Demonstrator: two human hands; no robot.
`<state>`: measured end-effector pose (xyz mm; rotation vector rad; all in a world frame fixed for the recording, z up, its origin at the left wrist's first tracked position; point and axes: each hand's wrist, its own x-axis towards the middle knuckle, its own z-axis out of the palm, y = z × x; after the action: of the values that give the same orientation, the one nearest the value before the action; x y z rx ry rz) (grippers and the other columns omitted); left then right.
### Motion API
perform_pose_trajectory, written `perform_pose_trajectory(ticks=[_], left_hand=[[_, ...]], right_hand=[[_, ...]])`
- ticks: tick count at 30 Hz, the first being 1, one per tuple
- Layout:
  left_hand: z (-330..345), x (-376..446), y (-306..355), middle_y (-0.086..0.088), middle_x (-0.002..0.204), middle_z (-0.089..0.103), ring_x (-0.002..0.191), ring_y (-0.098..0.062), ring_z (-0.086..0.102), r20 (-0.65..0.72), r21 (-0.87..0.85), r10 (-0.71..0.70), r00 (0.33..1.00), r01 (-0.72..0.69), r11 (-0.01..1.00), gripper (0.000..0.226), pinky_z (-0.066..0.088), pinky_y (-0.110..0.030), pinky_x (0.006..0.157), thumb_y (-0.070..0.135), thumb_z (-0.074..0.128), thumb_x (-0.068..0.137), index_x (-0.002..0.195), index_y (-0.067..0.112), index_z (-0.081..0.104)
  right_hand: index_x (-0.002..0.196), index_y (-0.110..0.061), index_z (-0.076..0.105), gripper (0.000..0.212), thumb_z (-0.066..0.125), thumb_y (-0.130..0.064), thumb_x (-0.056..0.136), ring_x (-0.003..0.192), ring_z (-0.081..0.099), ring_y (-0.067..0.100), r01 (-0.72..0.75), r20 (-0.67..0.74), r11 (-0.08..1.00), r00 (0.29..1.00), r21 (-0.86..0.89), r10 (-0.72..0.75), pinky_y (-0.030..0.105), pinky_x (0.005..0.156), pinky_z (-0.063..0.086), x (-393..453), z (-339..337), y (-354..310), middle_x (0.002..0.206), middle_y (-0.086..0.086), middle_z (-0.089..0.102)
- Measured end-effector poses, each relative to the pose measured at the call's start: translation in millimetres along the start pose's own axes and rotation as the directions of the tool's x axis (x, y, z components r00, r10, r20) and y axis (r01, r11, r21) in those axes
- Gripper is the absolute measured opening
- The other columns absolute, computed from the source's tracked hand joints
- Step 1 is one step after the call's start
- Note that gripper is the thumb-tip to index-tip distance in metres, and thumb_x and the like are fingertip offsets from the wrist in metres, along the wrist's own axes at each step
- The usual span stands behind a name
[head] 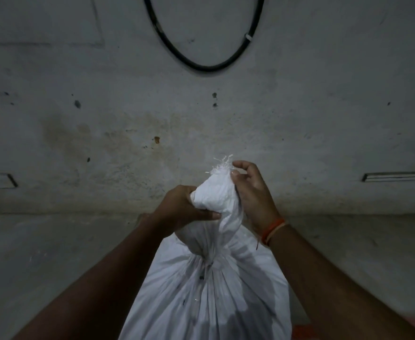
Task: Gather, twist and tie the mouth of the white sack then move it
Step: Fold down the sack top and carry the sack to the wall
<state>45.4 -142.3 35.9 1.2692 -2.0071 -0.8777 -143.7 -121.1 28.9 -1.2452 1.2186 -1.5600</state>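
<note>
A stained, pitted grey concrete wall (127, 123) filled the background, with a loop of black cable (201, 66) hung high on it and a bare floor (42, 253) met at its foot.

The white sack (208, 290) was stood upright on that floor near the foot of the wall, directly below the camera. Its cloth was drawn into tight pleats at a narrow neck (207, 260), above which the gathered mouth (213, 195) rose as a bunched, partly twisted mass with a frayed end at the top.

The left hand (181, 208) was wrapped round the lower part of the bunch, fingers curled about it, judged to be there to hold the gather closed. The right hand (251, 192), an orange band (274, 229) at its wrist, was closed on the upper side near the frayed end, thumb and fingers curled, probably to turn or fold the tail over.

No separate cord could be made out. The contents were hidden; the body looked full and rounded. Tying appeared unfinished, and moving not begun.
</note>
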Motion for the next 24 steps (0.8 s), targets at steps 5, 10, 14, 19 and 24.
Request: perform_pose_trajectory(ticks=[5,10,14,19,24], left_hand=[[-3.5,3.6,-6.2,0.002,0.092,0.079,0.086,-0.012,0.075,0.148,-0.161,-0.062,0.987,0.086,0.983,0.055,0.061,-0.032,0.08,0.046,0.094,0.052,0.096,0.017,0.078],[-10.7,4.5,-14.1,-0.006,0.097,0.079,0.09,-0.022,0.075,0.213,-0.259,-0.099,0.972,0.154,0.954,0.053,0.061,-0.036,0.08,0.045,0.091,0.058,0.099,0.013,0.077],[-10.1,8.5,-14.5,-0.001,0.096,0.079,0.086,-0.016,0.076,0.294,-0.258,-0.15,0.944,0.23,0.939,0.065,0.06,-0.024,0.066,0.056,0.091,0.05,0.101,0.018,0.076],[-2.3,10.5,-14.7,0.005,0.097,0.079,0.087,-0.011,0.075,0.327,-0.25,-0.124,0.937,0.212,0.945,0.053,0.059,-0.022,0.068,0.061,0.088,0.055,0.096,0.029,0.077],[-3.0,6.0,-5.7,0.012,0.09,0.075,0.08,-0.008,0.072,0.269,-0.168,-0.116,0.956,0.165,0.972,0.049,0.054,-0.015,0.055,0.073,0.079,0.054,0.092,0.043,0.071]], right_hand=[[0.109,-0.025,0.072,0.024,0.063,-0.012,0.092,0.103,0.072,0.028,0.013,-0.046,0.999,0.999,-0.041,-0.014,0.055,0.095,0.057,-3.2,-0.8,-3.8,0.107,0.011,0.075],[0.142,-0.03,0.049,0.064,0.068,-0.043,0.083,0.136,0.045,0.012,0.232,0.339,0.87,0.937,-0.435,-0.08,0.031,0.113,0.04,-9.4,-15.1,-13.4,0.147,-0.006,0.044],[0.156,-0.039,0.005,0.116,0.083,-0.039,0.07,0.147,0.023,0.012,0.424,0.561,0.662,0.828,-0.618,-0.006,0.031,0.116,0.028,-12.3,-27.1,-11.8,0.165,-0.013,0.016],[0.098,-0.022,0.067,0.025,0.074,-0.013,0.076,0.085,0.065,0.009,0.434,0.528,0.597,0.849,-0.675,-0.02,0.027,0.074,0.049,-6.7,-24.6,-11.8,0.094,-0.005,0.071],[0.052,-0.02,0.058,0.027,0.061,-0.002,0.071,0.051,0.054,0.011,0.146,0.377,0.761,0.916,-0.632,0.137,0.028,0.054,0.043,-1.2,-17.4,-13.6,0.056,0.0,0.059]])
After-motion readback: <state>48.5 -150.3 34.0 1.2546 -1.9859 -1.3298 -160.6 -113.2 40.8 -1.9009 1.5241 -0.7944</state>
